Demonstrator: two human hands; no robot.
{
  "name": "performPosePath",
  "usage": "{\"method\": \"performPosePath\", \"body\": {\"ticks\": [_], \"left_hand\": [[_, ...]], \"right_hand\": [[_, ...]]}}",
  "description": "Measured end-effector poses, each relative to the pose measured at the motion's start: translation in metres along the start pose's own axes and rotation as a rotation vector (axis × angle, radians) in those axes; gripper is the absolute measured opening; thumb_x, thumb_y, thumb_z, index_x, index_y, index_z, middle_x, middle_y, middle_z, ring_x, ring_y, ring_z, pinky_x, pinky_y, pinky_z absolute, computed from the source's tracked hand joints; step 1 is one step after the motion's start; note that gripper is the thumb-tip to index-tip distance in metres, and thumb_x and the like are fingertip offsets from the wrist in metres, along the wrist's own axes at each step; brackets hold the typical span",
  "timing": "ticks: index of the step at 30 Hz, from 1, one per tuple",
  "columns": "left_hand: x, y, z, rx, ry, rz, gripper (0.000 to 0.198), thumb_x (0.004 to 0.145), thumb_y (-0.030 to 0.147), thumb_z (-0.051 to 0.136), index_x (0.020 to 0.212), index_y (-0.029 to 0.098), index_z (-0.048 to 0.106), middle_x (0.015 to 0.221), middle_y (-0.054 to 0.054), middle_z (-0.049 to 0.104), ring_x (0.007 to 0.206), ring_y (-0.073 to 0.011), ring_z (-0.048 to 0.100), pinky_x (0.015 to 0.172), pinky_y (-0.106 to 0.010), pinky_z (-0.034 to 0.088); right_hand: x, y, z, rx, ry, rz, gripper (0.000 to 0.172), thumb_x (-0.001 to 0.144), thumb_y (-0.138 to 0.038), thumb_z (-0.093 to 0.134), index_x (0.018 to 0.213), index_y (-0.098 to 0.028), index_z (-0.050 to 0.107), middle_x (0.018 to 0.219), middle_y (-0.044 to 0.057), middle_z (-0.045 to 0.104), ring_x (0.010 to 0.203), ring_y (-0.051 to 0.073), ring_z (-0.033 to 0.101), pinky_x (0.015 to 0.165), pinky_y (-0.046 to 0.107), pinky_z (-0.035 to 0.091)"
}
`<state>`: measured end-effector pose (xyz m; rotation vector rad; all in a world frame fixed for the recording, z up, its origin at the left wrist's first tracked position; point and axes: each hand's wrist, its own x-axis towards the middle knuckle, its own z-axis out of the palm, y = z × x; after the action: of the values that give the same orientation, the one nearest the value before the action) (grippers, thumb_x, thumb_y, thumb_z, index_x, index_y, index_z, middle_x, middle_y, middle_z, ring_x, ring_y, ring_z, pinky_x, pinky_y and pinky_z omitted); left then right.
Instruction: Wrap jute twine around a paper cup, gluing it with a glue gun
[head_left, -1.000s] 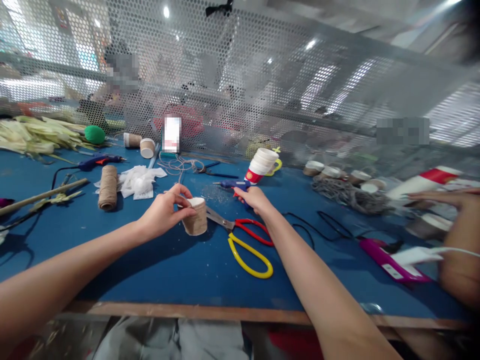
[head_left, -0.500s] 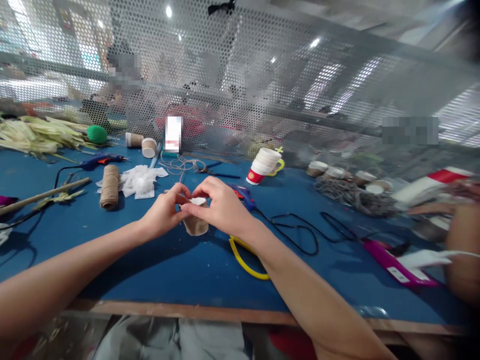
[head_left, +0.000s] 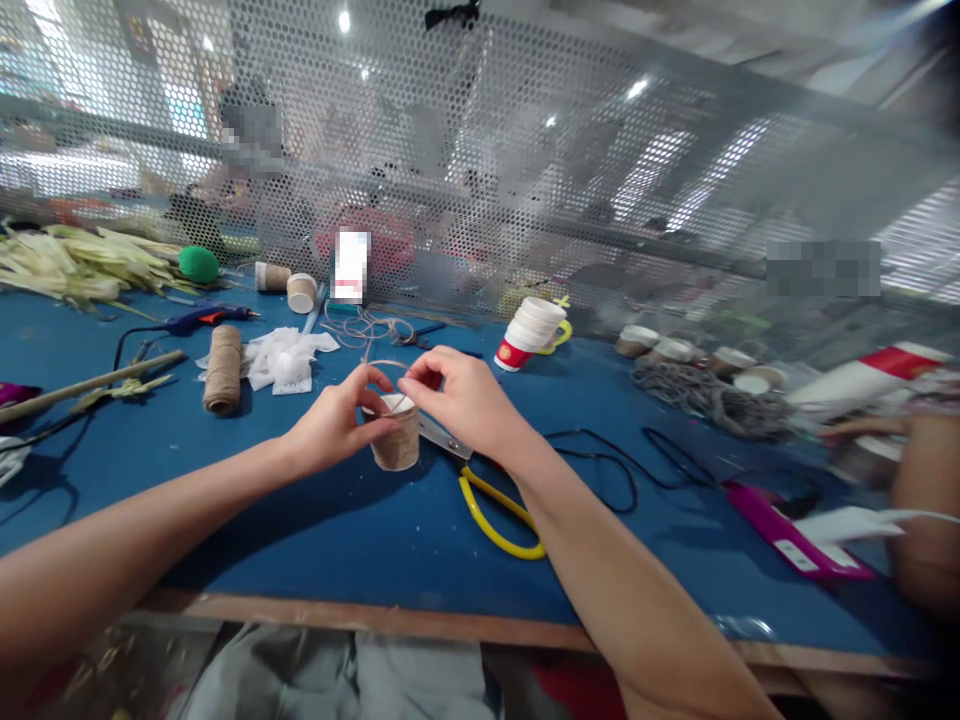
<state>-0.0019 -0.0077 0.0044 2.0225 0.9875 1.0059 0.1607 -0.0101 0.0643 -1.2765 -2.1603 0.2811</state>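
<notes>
A small paper cup (head_left: 397, 447) wrapped in brown burlap-like cloth stands in front of me, its white rim up. My left hand (head_left: 343, 412) grips its left side, thumb across the front and fingers by the rim. Above the rim, my right hand (head_left: 466, 398) pinches a thin cord (head_left: 386, 362) that arches over the cup between both hands; one end points down into the opening. Where that end touches inside is too small to tell. Scissors with yellow handles (head_left: 491, 537) lie just right of the cup, partly under my right wrist.
Left stand a twine spool (head_left: 223, 372), white crumpled packaging (head_left: 285, 362) and a blue glue gun (head_left: 201, 318). Behind are stacked paper cups (head_left: 531, 328) and a phone (head_left: 351, 268). Grey cord (head_left: 709, 392), a purple device (head_left: 784, 530) and another person's arm (head_left: 930, 490) are right.
My right hand has lifted off the cup's rim and moved slightly right, drawing up the cord. More of the cup and the scissor blades now show.
</notes>
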Motion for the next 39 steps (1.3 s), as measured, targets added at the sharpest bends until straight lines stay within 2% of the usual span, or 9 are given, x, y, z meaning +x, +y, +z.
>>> {"method": "performPosePath", "body": {"ticks": [10,18,25,30,34,39], "left_hand": [[0.000,0.007,-0.001,-0.359,-0.089,-0.096,0.035,0.070,0.026,0.063,0.094,0.019,0.039,0.065,0.005,0.055,0.060,-0.0082,0.053,0.058,-0.021,0.041],[-0.001,0.010,-0.002,-0.451,-0.116,-0.065,0.037,0.069,0.022,0.065,0.095,0.017,0.039,0.065,0.005,0.058,0.060,-0.0078,0.055,0.060,-0.022,0.042],[-0.003,0.016,-0.003,-0.463,-0.114,-0.034,0.035,0.069,0.020,0.065,0.093,0.017,0.040,0.065,0.004,0.058,0.061,-0.0081,0.056,0.061,-0.022,0.043],[-0.005,0.018,-0.004,-0.472,-0.113,-0.010,0.035,0.069,0.020,0.065,0.094,0.017,0.041,0.067,0.004,0.059,0.062,-0.0083,0.057,0.061,-0.022,0.044],[-0.006,0.019,-0.005,-0.487,-0.111,0.003,0.035,0.069,0.018,0.065,0.094,0.016,0.041,0.067,0.004,0.059,0.061,-0.0080,0.057,0.061,-0.022,0.044],[-0.006,0.021,-0.005,-0.514,-0.117,0.005,0.035,0.069,0.017,0.065,0.094,0.016,0.041,0.066,0.004,0.059,0.061,-0.0079,0.057,0.061,-0.022,0.045]], "right_hand": [[-0.024,0.008,-0.013,0.273,-0.043,0.196,0.014,0.075,-0.027,0.056,0.069,-0.015,0.058,0.065,0.001,0.059,0.058,0.010,0.050,0.055,0.024,0.040],[-0.039,0.007,-0.015,0.357,-0.030,0.242,0.013,0.076,-0.027,0.056,0.070,-0.015,0.058,0.067,0.000,0.059,0.057,0.009,0.050,0.055,0.022,0.041],[-0.045,0.009,-0.012,0.329,0.001,0.198,0.012,0.077,-0.026,0.055,0.070,-0.016,0.057,0.068,0.000,0.057,0.059,0.010,0.051,0.057,0.023,0.042],[-0.046,0.010,-0.012,0.275,0.025,0.124,0.010,0.078,-0.024,0.053,0.070,-0.018,0.054,0.074,0.002,0.058,0.070,0.013,0.053,0.065,0.026,0.044],[-0.047,0.010,-0.011,0.347,0.011,0.097,0.011,0.079,-0.024,0.052,0.071,-0.018,0.054,0.088,0.005,0.061,0.081,0.014,0.056,0.073,0.028,0.045],[-0.050,0.011,-0.010,0.449,-0.001,0.126,0.012,0.079,-0.025,0.054,0.070,-0.017,0.052,0.091,0.006,0.063,0.084,0.014,0.058,0.076,0.029,0.045]]}}
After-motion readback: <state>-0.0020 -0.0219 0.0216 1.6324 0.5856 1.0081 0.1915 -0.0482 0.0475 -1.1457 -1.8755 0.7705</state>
